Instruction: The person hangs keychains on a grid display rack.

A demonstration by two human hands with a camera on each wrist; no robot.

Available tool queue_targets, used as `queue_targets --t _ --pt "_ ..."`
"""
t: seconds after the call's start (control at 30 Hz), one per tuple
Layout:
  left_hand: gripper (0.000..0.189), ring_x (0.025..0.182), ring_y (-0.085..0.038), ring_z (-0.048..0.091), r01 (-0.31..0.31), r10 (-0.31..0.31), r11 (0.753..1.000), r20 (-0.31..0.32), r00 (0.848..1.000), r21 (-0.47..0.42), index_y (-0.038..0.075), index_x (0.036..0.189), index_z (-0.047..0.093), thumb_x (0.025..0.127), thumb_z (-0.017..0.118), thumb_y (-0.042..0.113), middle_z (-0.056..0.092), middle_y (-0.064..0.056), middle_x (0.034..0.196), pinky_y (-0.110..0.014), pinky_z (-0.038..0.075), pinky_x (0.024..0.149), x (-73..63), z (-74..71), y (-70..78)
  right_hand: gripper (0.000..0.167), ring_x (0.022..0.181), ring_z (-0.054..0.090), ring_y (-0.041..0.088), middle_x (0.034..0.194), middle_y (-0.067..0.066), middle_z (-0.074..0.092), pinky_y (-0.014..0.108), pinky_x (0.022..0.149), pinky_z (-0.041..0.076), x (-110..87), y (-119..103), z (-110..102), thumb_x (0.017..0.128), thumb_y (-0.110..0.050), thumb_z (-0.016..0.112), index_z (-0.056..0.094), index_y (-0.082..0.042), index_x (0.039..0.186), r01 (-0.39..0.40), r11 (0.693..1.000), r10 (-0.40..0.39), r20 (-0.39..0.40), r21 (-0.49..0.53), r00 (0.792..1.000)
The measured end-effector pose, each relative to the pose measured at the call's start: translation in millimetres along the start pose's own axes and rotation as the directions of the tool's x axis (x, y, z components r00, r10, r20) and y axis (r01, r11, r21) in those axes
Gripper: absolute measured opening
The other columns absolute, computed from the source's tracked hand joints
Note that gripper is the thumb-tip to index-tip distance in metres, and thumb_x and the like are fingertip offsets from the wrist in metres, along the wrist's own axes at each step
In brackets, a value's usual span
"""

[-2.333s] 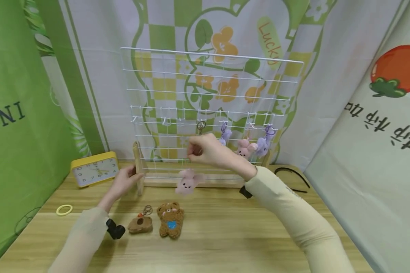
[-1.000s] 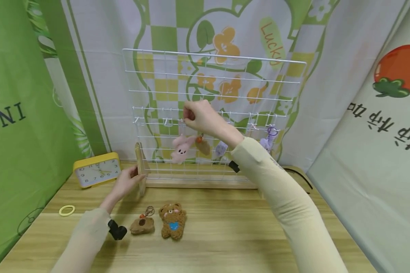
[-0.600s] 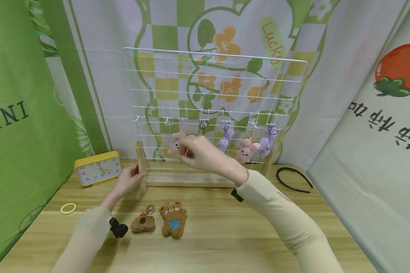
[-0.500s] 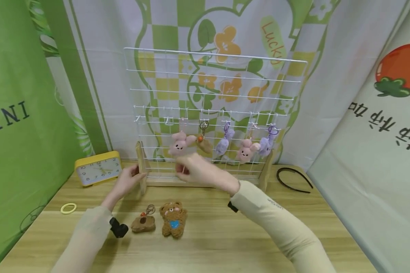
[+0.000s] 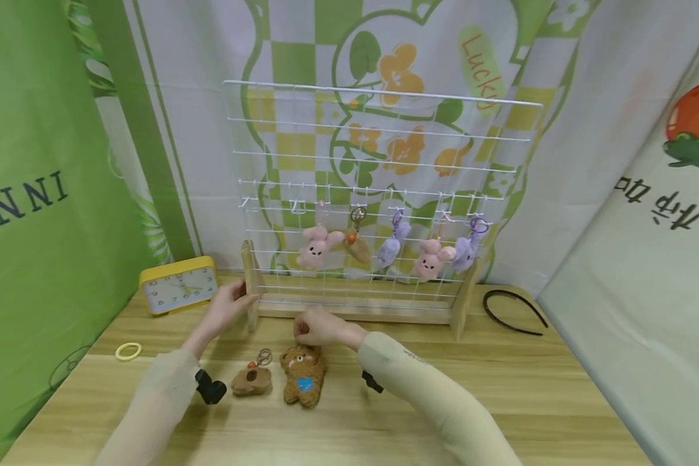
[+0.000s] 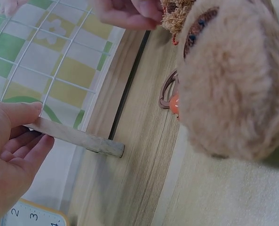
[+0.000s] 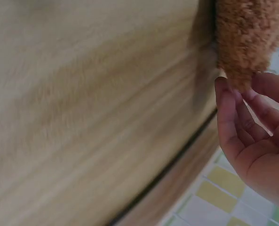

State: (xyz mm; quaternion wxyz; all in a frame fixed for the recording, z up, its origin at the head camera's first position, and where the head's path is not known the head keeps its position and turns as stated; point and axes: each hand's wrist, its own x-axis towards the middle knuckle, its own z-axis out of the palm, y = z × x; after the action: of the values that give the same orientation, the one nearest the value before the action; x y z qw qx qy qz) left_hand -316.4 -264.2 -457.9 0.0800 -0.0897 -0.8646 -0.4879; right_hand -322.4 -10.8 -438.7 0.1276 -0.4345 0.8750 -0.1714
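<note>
My left hand (image 5: 227, 307) grips the wooden end post (image 6: 78, 136) of a white wire grid rack (image 5: 384, 133), thumb on one side and fingers on the other. On the table lies a brown plush bear (image 5: 305, 377) with a blue heart, face up. My right hand (image 5: 320, 325) is at the top of its head; in the right wrist view the thumb and fingers pinch the furry tip. Left of the bear lies a brown plush keychain (image 5: 252, 382) with an orange bead and metal ring. It looms large in the left wrist view.
From the rack's hooks hang a pink bunny (image 5: 314, 249), a brown keychain (image 5: 358, 246), a purple plush (image 5: 389, 251), another pink bunny (image 5: 431, 262) and another purple plush (image 5: 465, 254). A yellow clock (image 5: 180, 285), yellow ring (image 5: 128, 351) and black headband (image 5: 515, 312) lie around it.
My right hand hung the left pink bunny on a hook, let go, and came down to the plush bear. My left hand stayed on the post. The head view shifted slightly.
</note>
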Motion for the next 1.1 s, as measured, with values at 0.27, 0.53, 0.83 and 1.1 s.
queue_targets --t 0.27,0.53,0.83,1.1 --pt "0.047 0.123 -0.046 0.059 0.021 -0.021 1.000 -0.007 1.000 0.011 -0.013 0.138 0.047 0.099 0.059 0.010 0.058 -0.034 0.133 -0.050 0.052 0.103 0.6 0.2 1.2 0.009 0.066 0.054 0.001 0.083 0.002 0.073 0.013 0.063 0.045 12.3 1.9 10.9 0.092 -0.015 0.071 0.075 -0.010 0.085 -0.040 0.998 0.041 0.016 -0.051 0.999" --pt "0.048 0.125 -0.046 0.057 0.024 -0.024 1.000 0.000 1.000 0.012 -0.013 0.140 0.045 0.100 0.058 0.010 0.056 -0.034 0.134 -0.050 0.051 0.104 0.0 0.6 2.2 0.017 0.054 0.045 0.001 0.073 0.000 0.070 0.013 0.054 0.038 12.5 -2.0 14.7 0.094 -0.013 0.067 0.075 -0.008 0.080 -0.112 0.992 0.113 0.018 -0.058 0.993" --pt "0.047 0.123 -0.046 0.059 0.017 -0.017 1.000 -0.003 1.000 0.019 -0.014 0.138 0.047 0.099 0.059 0.009 0.057 -0.035 0.132 -0.050 0.053 0.102 -0.5 0.6 -0.8 0.017 0.051 0.042 0.001 0.065 -0.005 0.064 0.012 0.052 0.037 14.8 1.3 15.4 0.093 -0.012 0.068 0.074 -0.009 0.077 -0.094 0.994 0.096 0.047 -0.057 0.994" --pt "0.045 0.120 -0.045 0.061 0.003 -0.002 1.000 -0.013 1.000 0.018 -0.013 0.137 0.049 0.099 0.059 0.009 0.060 -0.033 0.130 -0.048 0.054 0.100 -1.0 0.4 1.1 0.037 0.042 0.021 0.004 0.047 -0.008 0.036 0.017 0.046 0.023 15.6 2.9 13.8 0.094 -0.009 0.064 0.058 -0.012 0.058 -0.091 0.995 0.094 0.062 -0.039 0.994"
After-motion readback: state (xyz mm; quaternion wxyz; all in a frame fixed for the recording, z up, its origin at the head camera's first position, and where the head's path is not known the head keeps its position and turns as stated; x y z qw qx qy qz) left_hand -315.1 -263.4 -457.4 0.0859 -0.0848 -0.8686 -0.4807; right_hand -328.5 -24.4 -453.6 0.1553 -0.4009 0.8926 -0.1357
